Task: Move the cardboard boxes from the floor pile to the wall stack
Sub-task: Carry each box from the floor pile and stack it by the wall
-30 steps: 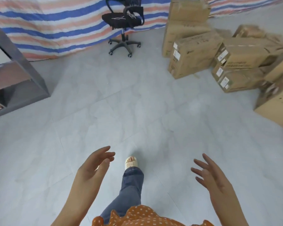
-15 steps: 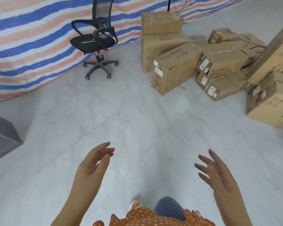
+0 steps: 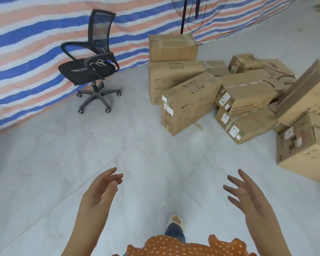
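Boxes (image 3: 190, 103) lie jumbled at the right of the frame, apart from both hands. Left hand (image 3: 98, 193) and right hand (image 3: 248, 198) hang spread, holding nothing. Pulling a lower box could topple the leaning ones (judging by their tilt). Compared with earlier, the pile and chair (image 3: 92, 65) sit closer.

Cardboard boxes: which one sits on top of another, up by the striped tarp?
The taped box beside the office chair; it alone rests squarely atop a larger carton.
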Action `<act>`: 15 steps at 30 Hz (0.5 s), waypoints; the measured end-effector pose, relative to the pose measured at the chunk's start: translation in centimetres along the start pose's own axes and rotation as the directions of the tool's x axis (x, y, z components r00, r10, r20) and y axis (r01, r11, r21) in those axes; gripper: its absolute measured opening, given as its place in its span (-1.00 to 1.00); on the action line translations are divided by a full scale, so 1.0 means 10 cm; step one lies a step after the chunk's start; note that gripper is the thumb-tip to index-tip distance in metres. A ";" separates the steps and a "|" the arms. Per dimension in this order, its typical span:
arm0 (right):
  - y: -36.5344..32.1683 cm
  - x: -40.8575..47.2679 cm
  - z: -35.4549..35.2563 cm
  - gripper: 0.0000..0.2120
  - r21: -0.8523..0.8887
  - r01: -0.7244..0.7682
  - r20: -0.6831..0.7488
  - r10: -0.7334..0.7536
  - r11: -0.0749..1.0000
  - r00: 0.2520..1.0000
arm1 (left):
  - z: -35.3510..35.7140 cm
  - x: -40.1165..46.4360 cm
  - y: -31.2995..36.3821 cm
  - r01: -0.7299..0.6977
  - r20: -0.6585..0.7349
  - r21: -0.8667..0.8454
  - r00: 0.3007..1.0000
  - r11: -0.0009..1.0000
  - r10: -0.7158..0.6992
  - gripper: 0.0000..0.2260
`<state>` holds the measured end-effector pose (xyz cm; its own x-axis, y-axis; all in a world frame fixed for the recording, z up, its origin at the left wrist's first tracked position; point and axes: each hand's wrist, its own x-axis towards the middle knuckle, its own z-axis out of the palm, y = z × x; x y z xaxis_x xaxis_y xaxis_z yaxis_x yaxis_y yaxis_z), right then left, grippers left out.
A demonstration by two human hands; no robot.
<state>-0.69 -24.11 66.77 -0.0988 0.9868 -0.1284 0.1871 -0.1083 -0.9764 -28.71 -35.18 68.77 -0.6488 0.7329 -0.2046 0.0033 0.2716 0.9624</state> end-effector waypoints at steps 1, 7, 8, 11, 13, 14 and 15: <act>-0.04 0.23 -0.06 -0.56 -0.003 0.007 -0.004 -0.007 1.000 1.000 | 0.13 0.16 0.07 -0.002 -0.017 -0.014 1.000 1.000 0.002 -0.72; -0.15 1.23 -0.15 -0.60 0.024 -0.033 -0.004 0.034 0.999 0.999 | 0.68 0.98 0.39 0.004 -0.021 -0.010 1.000 1.000 -0.004 -0.73; -0.15 1.36 -0.13 -0.60 0.022 -0.047 -0.004 0.047 0.999 0.999 | 0.74 1.12 0.41 0.015 -0.025 -0.011 1.000 1.000 -0.016 -0.73; -0.16 1.78 0.01 -0.61 0.019 -0.098 -0.010 0.098 0.995 0.995 | 0.94 1.59 0.46 0.046 -0.012 0.002 0.999 0.999 -0.046 -0.74; -0.16 2.10 0.13 -0.61 0.021 -0.114 -0.026 0.115 0.993 0.993 | 1.06 1.94 0.50 0.054 0.019 0.027 0.998 0.998 -0.054 -0.74; -0.17 2.26 0.20 -0.61 0.024 -0.118 -0.037 0.119 0.993 0.992 | 1.11 2.13 0.53 0.057 0.030 0.034 0.998 0.998 -0.058 -0.74; -0.19 2.43 0.28 -0.61 0.026 -0.119 -0.050 0.120 0.993 0.992 | 1.15 2.34 0.56 0.057 0.039 0.039 0.998 0.998 -0.059 -0.75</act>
<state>-6.16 -0.22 64.98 -0.0271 0.9714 -0.2360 0.1716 -0.2281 -0.9584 -35.12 -9.35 67.35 -0.6181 0.7392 -0.2676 -0.0039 0.3375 0.9413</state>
